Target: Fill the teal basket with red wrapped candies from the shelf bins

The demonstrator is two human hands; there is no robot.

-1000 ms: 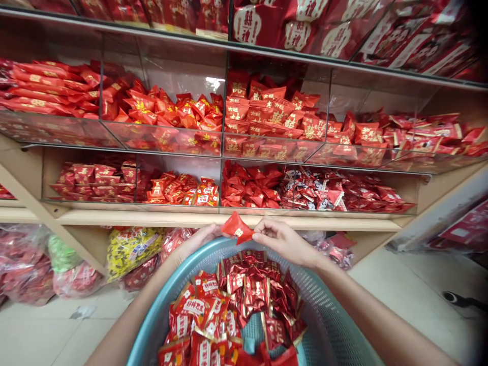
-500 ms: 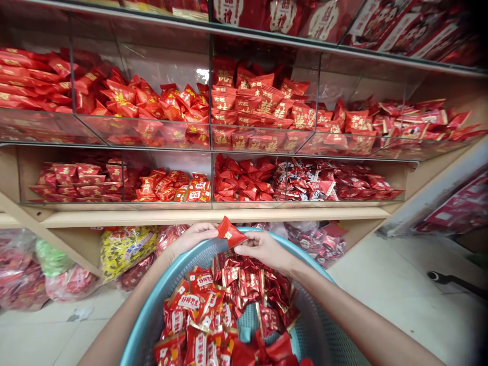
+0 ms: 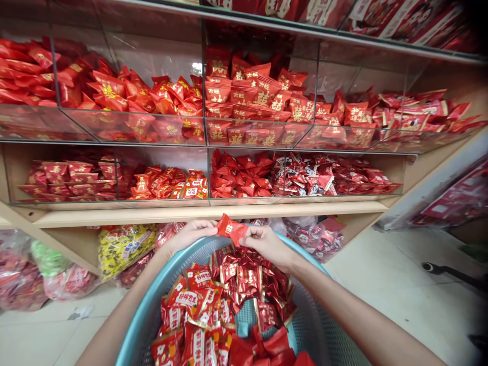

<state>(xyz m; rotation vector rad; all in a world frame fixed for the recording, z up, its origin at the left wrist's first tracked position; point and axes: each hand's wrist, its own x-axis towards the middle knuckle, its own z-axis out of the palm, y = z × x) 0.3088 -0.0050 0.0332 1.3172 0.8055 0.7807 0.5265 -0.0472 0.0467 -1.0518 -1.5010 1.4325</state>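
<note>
Above the far rim of a blue plastic basket point(image 3: 141, 300), a small red candy packet point(image 3: 232, 230) with gold print is stretched between both hands. My left hand point(image 3: 196, 234) pinches its left end, fingers closed. At the other end, my right hand point(image 3: 265, 245) grips it between thumb and fingers. Inside the basket lie orange-red candy packets point(image 3: 186, 297) with white labels on the left, dark red gold-edged packets point(image 3: 247, 279) at the back right, and plain red packets point(image 3: 267, 351) nearest me.
A wooden shelf point(image 3: 213, 216) with glass-fronted compartments of red packets point(image 3: 244, 96) stands in front. Beneath it sit a yellow bag of sweets point(image 3: 125, 249) and clear bags of red packets point(image 3: 316, 239). A black rod-like object point(image 3: 453, 274) lies at the right over the tiled floor point(image 3: 381, 300).
The red packet has turned from a tilted, folded shape to lie flatter and wider between my hands. The view has shifted slightly; both hands keep their hold.
</note>
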